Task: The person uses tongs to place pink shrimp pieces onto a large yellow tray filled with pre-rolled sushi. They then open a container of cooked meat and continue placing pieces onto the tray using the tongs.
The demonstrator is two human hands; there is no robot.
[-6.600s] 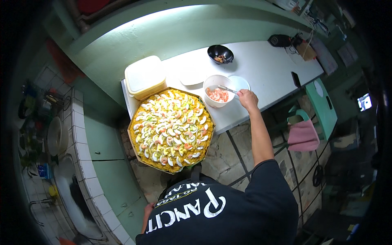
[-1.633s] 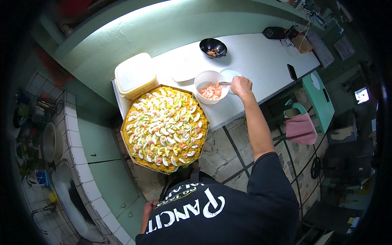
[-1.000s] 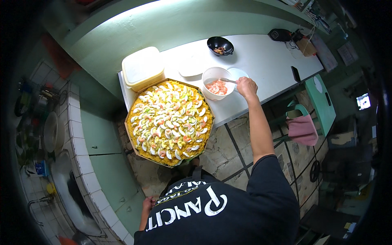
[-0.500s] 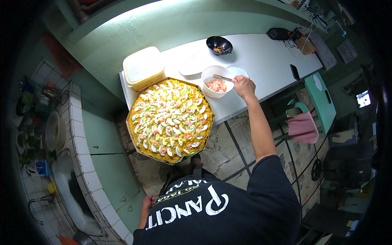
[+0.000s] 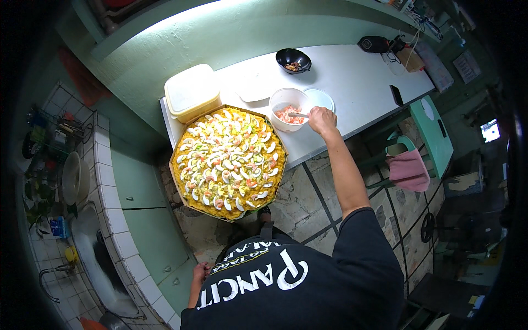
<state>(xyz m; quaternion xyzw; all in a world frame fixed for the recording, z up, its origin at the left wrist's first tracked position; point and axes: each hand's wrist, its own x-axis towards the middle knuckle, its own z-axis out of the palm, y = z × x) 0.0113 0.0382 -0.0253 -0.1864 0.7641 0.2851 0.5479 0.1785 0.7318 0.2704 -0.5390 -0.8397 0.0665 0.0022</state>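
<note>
Currently I am viewing the work from above through the head camera. The right hand [image 5: 323, 120] is gripping the handle of a metal utensil [image 5: 298, 115], fingers closed round it, just off the right side of a white tub [image 5: 286, 97]. The utensil is crossing the tub's rim, and its far end is lying at the pink pieces [image 5: 285, 117] inside; how deep it is sitting I cannot tell. The tub is standing upright on the white surface [image 5: 357, 82], with a pale round lid [image 5: 320, 99] lying just beside it, partly behind it. The left hand [image 5: 201, 270] is hanging low by the person's dark shirt [image 5: 330, 286], fingers seemingly curled; whether it is holding anything I cannot tell. To the left of the tub, an octagonal tray [image 5: 176, 183] is carrying yellow food [image 5: 192, 205] topped with white-edged egg slices [image 5: 227, 176]. One side of the tray is overlapping the near corner of the surface, and the rest is jutting out over the tiled floor [image 5: 300, 201]; I cannot see what is supporting that part. A lidded cream container [image 5: 192, 91] is sitting behind the tray, near the green wall [image 5: 231, 38]. Farther back, a black bowl [image 5: 286, 56] is holding small brown pieces [image 5: 292, 66]. A dark phone-like slab [image 5: 396, 95] is lying near the surface's right edge, well apart from the tub. Beyond that edge, a pink cloth [image 5: 408, 171] is draping over a green chair [image 5: 434, 137].
</note>
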